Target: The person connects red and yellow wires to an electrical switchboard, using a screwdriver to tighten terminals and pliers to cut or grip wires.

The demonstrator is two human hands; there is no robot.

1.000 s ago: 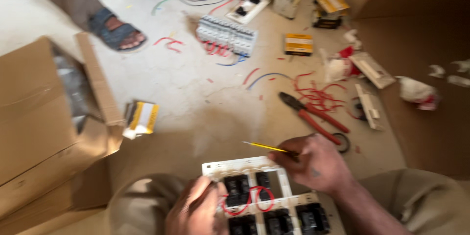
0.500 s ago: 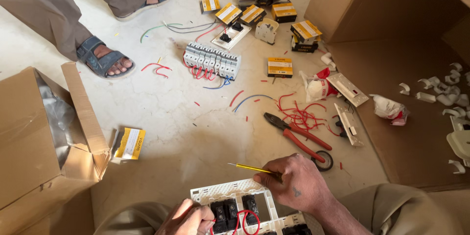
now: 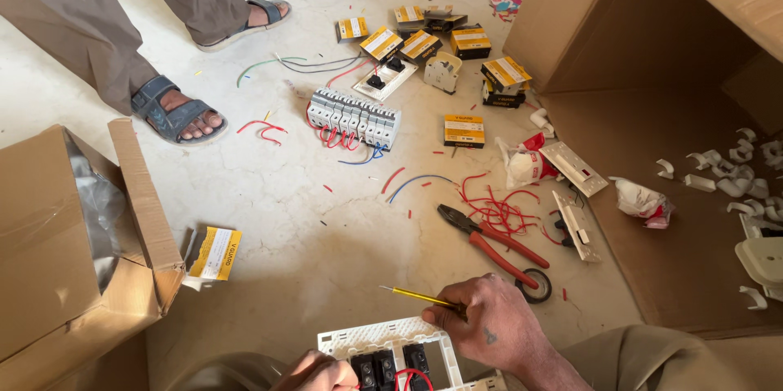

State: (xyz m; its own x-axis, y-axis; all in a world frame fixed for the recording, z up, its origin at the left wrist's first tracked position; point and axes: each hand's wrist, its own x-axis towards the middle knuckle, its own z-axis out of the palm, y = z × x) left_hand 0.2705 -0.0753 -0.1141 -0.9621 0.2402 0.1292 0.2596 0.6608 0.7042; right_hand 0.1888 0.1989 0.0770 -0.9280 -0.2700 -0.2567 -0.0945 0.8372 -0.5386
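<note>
My right hand point(image 3: 489, 327) grips a thin yellow screwdriver point(image 3: 416, 297) whose tip points left, just above a white switch plate point(image 3: 383, 337) at the bottom edge. The plate carries black switch modules point(image 3: 391, 364) joined by a red wire loop. My left hand point(image 3: 314, 371) holds the plate's lower left side and is partly cut off by the frame. Red-handled pliers point(image 3: 488, 238) and a roll of black tape point(image 3: 537, 286) lie just beyond my right hand.
A row of grey circuit breakers point(image 3: 354, 118) with red and blue wires lies mid-floor. Yellow-black small boxes point(image 3: 420, 42) are scattered beyond it. Open cardboard boxes stand left point(image 3: 77, 244) and right point(image 3: 652, 40). Another person's sandalled feet point(image 3: 175, 114) stand at top left. Loose red wire scraps point(image 3: 497, 207) lie nearby.
The view has tilted up, so the switch plate and both hands sit lower in the frame. My right hand still holds the screwdriver over the plate.
</note>
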